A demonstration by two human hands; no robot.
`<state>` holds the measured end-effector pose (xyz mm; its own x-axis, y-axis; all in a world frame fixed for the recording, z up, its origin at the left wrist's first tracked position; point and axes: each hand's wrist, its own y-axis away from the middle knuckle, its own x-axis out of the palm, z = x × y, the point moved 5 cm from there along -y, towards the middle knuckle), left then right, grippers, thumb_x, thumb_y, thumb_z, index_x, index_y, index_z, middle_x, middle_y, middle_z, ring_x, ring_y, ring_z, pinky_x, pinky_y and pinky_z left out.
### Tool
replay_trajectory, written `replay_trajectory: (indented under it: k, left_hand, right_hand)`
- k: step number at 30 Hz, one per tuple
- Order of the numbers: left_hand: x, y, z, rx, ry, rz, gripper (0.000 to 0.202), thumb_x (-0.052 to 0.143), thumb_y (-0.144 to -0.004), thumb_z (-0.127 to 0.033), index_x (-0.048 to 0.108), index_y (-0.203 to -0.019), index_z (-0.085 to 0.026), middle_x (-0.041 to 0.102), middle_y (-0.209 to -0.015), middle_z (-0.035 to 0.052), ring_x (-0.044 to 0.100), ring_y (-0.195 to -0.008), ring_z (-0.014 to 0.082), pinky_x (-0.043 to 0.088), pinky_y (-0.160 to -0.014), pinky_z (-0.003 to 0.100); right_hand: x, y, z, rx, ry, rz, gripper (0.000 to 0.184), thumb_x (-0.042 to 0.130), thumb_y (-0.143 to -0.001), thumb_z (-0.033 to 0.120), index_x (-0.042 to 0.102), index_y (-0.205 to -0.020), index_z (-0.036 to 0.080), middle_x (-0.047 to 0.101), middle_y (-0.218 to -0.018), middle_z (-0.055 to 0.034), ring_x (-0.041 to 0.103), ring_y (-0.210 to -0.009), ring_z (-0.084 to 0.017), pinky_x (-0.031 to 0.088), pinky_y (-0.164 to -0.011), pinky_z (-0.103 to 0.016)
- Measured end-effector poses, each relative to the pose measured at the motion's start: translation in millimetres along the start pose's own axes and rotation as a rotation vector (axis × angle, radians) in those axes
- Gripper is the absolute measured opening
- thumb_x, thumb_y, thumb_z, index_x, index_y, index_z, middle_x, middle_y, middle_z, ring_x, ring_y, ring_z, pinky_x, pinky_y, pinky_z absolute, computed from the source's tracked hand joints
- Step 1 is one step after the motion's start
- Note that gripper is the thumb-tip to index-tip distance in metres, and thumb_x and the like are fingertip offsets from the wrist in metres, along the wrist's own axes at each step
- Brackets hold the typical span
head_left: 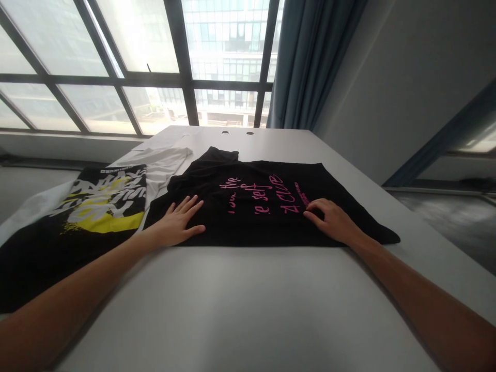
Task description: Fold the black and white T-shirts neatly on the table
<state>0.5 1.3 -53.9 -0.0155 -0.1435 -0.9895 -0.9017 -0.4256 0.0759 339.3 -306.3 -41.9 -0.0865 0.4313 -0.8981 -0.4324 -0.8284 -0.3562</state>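
Observation:
A black T-shirt (248,227) with pink lettering lies sideways across the white table, partly folded so that some of the print is cut off. My left hand (180,219) rests flat on its left part, fingers spread. Toward the other end, my right hand (329,219) is bent over the cloth beside the pink print, thumb and fingertips brought together in a pinch on the fabric. How much cloth sits between those fingertips is hard to see.
Left of the T-shirt lies another black garment (104,222) with a yellow and white print, partly under my left forearm. A white garment (166,160) lies behind it. The white table (240,299) has two round holes near its far edge. Windows and a blue curtain (306,67) stand beyond.

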Motion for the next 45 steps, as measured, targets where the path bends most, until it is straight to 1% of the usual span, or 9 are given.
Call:
replay_trajectory:
  k: [5,9,12,18,26,33,38,41,45]
  left_hand:
    - [-30.0,-28.2,41.8,-0.185,0.009,-0.054,0.074,0.022,-0.1,-0.065,0.049,-0.153,-0.021,0.033,-0.166,0.0114,0.03,-0.152,0.0311,0.02,-0.123,0.049]
    - [-63.8,-87.5,69.3,-0.251,0.003,-0.143,0.071,0.024,-0.101,-0.061,0.063,-0.137,-0.015,0.059,-0.146,0.0156,0.052,-0.136,0.0331,0.037,-0.113,0.042]
    - [-76.7,-138.5,88.8,-0.397,0.049,-0.118,0.068,0.026,-0.101,-0.058,0.064,-0.133,-0.011,0.064,-0.138,0.0186,0.058,-0.129,0.0347,0.043,-0.105,0.04]
    - [-80.1,-214.7,115.2,-0.484,0.061,-0.098,0.055,0.053,-0.091,-0.057,0.071,-0.116,-0.01,0.07,-0.126,0.0217,0.064,-0.118,0.0345,0.047,-0.097,0.036]
    - [-77.6,-268.8,143.3,-0.575,0.102,-0.126,0.054,0.074,-0.075,-0.054,0.074,-0.108,-0.012,0.075,-0.112,0.0179,0.067,-0.109,0.033,0.051,-0.089,0.033]
    - [-108.0,-282.2,143.3,-0.57,0.154,-0.462,0.044,0.058,-0.089,-0.043,0.074,-0.115,-0.011,0.074,-0.118,0.0181,0.067,-0.106,0.0339,0.052,-0.089,0.043]
    - [-88.3,-277.9,126.1,-0.552,0.074,-0.278,0.055,0.063,-0.085,-0.043,0.068,-0.123,-0.004,0.064,-0.134,0.0267,0.061,-0.121,0.0374,0.048,-0.098,0.042]
    - [-85.1,-262.3,104.6,-0.452,-0.021,-0.28,0.063,0.053,-0.093,-0.042,0.055,-0.138,0.001,0.05,-0.147,0.0321,0.052,-0.132,0.042,0.044,-0.104,0.048]
    - [-80.7,-209.4,59.8,-0.233,-0.05,-0.251,0.061,0.046,-0.098,-0.043,0.05,-0.149,-0.011,0.047,-0.157,0.0177,0.043,-0.143,0.0344,0.035,-0.116,0.045]
  right_hand:
    - [-10.5,-1.0,-47.5,0.167,0.102,-0.055,0.041,0.048,-0.092,0.056,0.071,-0.098,0.022,0.072,-0.114,-0.0123,0.065,-0.11,-0.034,0.051,-0.096,-0.052]
    - [-12.8,-0.7,-69.1,0.224,0.159,-0.083,0.042,0.048,-0.092,0.055,0.072,-0.098,0.021,0.072,-0.113,-0.0138,0.066,-0.108,-0.036,0.052,-0.095,-0.054]
    - [-11.1,0.0,-68.0,0.214,0.161,-0.079,0.041,0.048,-0.092,0.053,0.072,-0.098,0.021,0.072,-0.113,-0.0136,0.066,-0.108,-0.035,0.052,-0.096,-0.054]
    - [-9.9,1.7,-64.4,0.207,0.164,-0.114,0.036,0.05,-0.091,0.052,0.071,-0.095,0.023,0.072,-0.109,-0.0116,0.066,-0.105,-0.034,0.052,-0.095,-0.053]
    - [-11.4,3.8,-62.2,0.226,0.16,-0.126,0.033,0.05,-0.09,0.051,0.068,-0.094,0.024,0.071,-0.108,-0.0112,0.066,-0.101,-0.033,0.053,-0.089,-0.052]
    - [-15.0,5.6,-54.2,0.23,0.18,-0.153,0.037,0.046,-0.094,0.051,0.071,-0.097,0.024,0.073,-0.108,-0.0106,0.067,-0.102,-0.033,0.052,-0.089,-0.051]
    - [-17.2,5.9,-50.3,0.228,0.171,-0.155,0.038,0.044,-0.096,0.051,0.071,-0.1,0.025,0.074,-0.109,-0.0098,0.068,-0.103,-0.032,0.052,-0.091,-0.05]
    - [-17.3,5.5,-48.4,0.22,0.181,-0.138,0.038,0.043,-0.097,0.049,0.071,-0.099,0.023,0.074,-0.11,-0.0104,0.068,-0.104,-0.033,0.053,-0.092,-0.05]
    - [-17.8,3.7,-44.9,0.204,0.206,-0.15,0.038,0.042,-0.098,0.047,0.071,-0.101,0.023,0.075,-0.111,-0.0106,0.068,-0.105,-0.033,0.053,-0.093,-0.051]
